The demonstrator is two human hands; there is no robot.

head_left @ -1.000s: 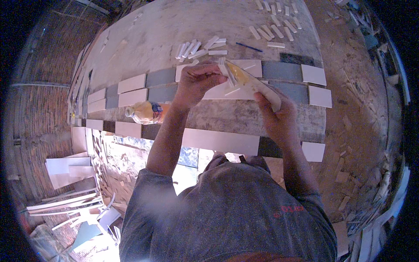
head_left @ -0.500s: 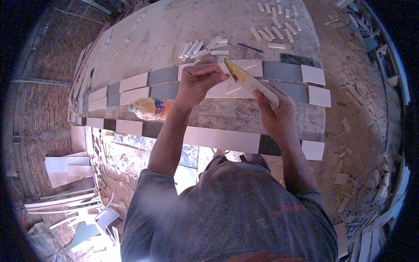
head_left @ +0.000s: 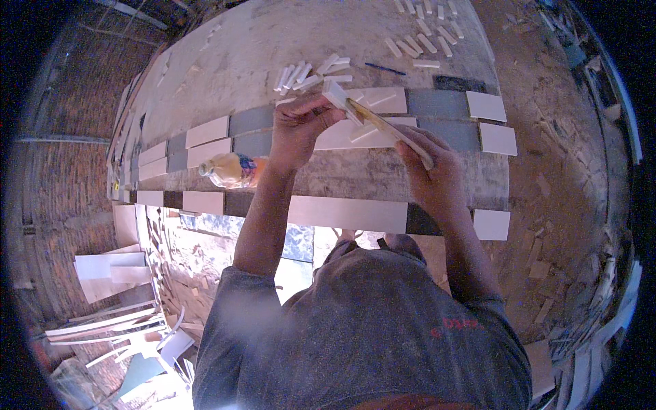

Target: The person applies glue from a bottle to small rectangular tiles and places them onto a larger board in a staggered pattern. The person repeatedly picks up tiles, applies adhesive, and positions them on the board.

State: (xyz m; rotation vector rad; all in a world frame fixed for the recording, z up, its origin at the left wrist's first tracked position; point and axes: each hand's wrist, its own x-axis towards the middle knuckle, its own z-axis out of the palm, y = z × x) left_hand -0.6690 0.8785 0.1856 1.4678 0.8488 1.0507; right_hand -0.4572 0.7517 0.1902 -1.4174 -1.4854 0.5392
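Note:
My left hand pinches a small white block between thumb and fingers, above the worktable. In my right hand is a narrow, flat, pale strip with a yellowish smear along it, gripped near its lower end. The strip's upper tip is at the block, and I cannot tell whether they touch. Beneath both hands lie white rectangular panels, with a couple of thin white sticks on them. Beyond my left hand is a cluster of small white blocks.
An orange-tinted plastic bottle lies on its side left of my forearm. A dark blue pen and more small white blocks lie farther off. White and grey panels line the near edge. Offcuts litter the floor.
My left hand has turned the white block so a broader face shows. The strip in my right hand has tilted and appears more edge-on. The view has shifted slightly.

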